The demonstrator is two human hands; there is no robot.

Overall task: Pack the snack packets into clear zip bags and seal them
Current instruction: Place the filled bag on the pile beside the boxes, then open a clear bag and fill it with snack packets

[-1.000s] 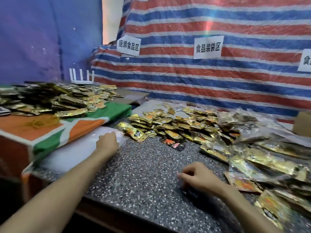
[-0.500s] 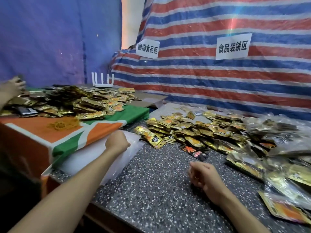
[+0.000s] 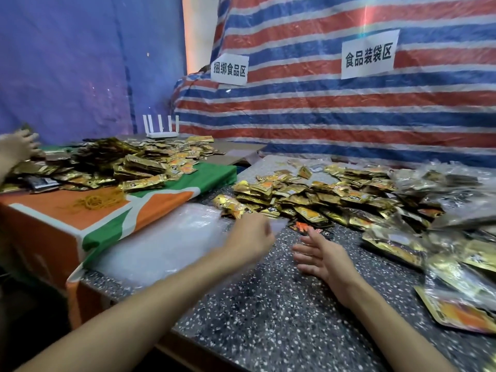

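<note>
My left hand [image 3: 249, 237] is blurred, fingers curled, and pinches a clear zip bag [image 3: 277, 226] whose faint film trails back over my forearm. It hovers at the right edge of the stack of clear zip bags [image 3: 161, 237] lying on the speckled table [image 3: 268, 312]. My right hand [image 3: 322, 255] is just right of it, fingers spread and holding nothing. A heap of loose gold snack packets [image 3: 308, 194] lies just beyond both hands. One red-and-black packet [image 3: 303, 226] lies at my right fingertips.
Filled clear bags of packets [image 3: 442, 210] pile up at the right. A raised orange-and-green box [image 3: 67, 224] on the left carries more packets [image 3: 120, 162] and rubber bands [image 3: 96, 201]. Another person's hand [image 3: 18, 146] reaches in at far left. A striped tarp [image 3: 349, 116] closes the back.
My left hand has swung right off the stack of zip bags, drawing a bag with it. My right hand has uncurled from a loose fist and lifted toward it.
</note>
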